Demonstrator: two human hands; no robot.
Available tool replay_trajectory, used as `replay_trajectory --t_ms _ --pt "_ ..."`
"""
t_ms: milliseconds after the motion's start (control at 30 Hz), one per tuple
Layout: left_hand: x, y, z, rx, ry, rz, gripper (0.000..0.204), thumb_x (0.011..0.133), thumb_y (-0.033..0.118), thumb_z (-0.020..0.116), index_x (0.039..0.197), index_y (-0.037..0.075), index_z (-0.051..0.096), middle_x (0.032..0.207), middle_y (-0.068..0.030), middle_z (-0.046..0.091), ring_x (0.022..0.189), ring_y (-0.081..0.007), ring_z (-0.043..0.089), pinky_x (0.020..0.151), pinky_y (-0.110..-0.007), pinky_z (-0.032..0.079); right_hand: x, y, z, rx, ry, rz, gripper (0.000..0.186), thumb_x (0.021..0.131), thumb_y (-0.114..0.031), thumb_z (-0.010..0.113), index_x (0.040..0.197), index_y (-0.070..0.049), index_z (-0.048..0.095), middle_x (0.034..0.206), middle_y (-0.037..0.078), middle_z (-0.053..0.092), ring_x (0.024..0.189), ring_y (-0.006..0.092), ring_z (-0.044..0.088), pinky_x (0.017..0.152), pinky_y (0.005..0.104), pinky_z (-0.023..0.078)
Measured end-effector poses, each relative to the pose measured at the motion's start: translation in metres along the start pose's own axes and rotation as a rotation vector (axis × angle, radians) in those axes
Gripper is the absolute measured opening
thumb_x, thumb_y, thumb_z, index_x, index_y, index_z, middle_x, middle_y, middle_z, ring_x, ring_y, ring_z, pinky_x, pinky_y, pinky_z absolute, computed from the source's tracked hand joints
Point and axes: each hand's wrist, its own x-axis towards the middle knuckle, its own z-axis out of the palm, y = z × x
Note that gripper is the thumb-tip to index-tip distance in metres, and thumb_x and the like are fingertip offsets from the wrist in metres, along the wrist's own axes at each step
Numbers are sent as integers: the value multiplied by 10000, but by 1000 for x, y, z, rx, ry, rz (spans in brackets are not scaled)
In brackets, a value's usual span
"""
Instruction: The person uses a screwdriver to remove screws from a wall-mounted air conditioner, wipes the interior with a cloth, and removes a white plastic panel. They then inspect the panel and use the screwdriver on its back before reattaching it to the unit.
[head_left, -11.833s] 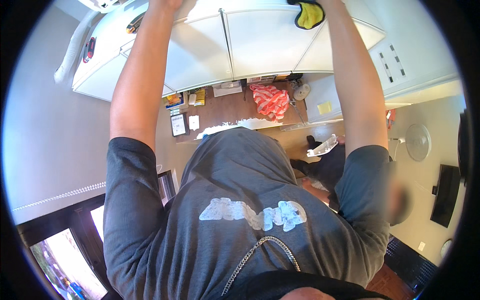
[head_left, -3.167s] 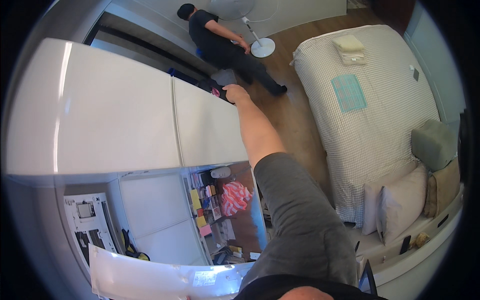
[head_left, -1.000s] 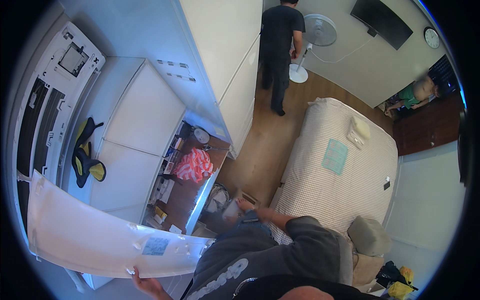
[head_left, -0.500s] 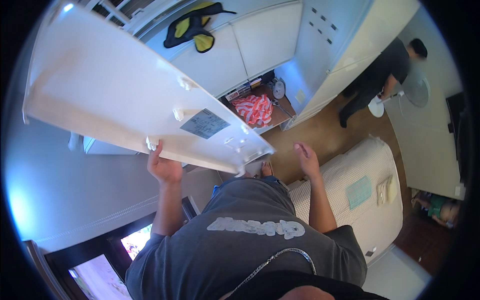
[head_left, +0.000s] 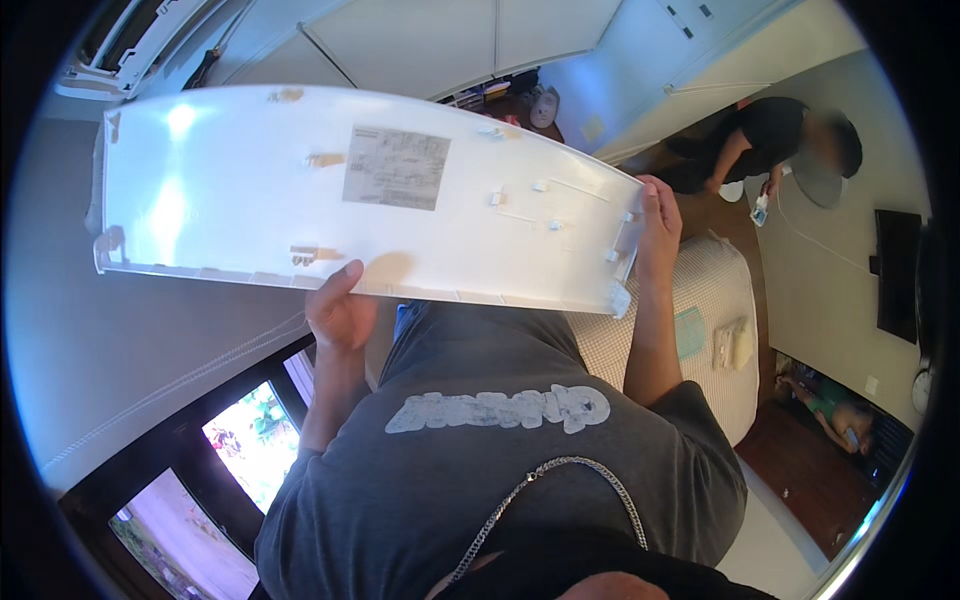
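Note:
A long white plastic front cover (head_left: 240, 200), like that of an air conditioner, spans the space before me with its inner face showing. Small clips dot that face, and a grey printed label (head_left: 397, 168) is stuck near its middle. My left hand (head_left: 342, 312) grips the near long edge, thumb on top and fingers underneath, partly hidden. At the right short end, my right hand (head_left: 657, 228) is closed round the edge, close to the corner.
A white slatted unit (head_left: 130, 50) is at the upper left. White cabinets (head_left: 400, 45) stand beyond the cover. To my right is a bed with a checked cover (head_left: 715, 270). Another person (head_left: 765, 140) bends beside a fan at the far right; someone else (head_left: 845, 415) is through a doorway.
The cover has swung from a steep slant to nearly level across my front. My right hand, free before, has taken hold of its right end. The left hand keeps its grip.

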Motion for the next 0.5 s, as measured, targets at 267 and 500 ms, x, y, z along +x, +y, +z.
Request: replay_trajectory --t_ms 267,500 --pt "-11 39 -45 98 57 -25 579 842 5 608 1407 -63 504 1366 -184 599 1301 -317 552 1153 -455 379 -4 77 -107 -81 181 511 394 1067 -345 561 1324 -58 641 1164 101 694 1024 197 677 868 361 553" --pt "22 86 -26 87 -25 17 573 849 -6 579 1417 -42 503 1371 -193 589 1320 -331 537 1162 -487 393 -45 133 -264 111 869 595 420 1075 -316 530 1308 24 605 1195 172 669 1071 306 675 928 434 577"
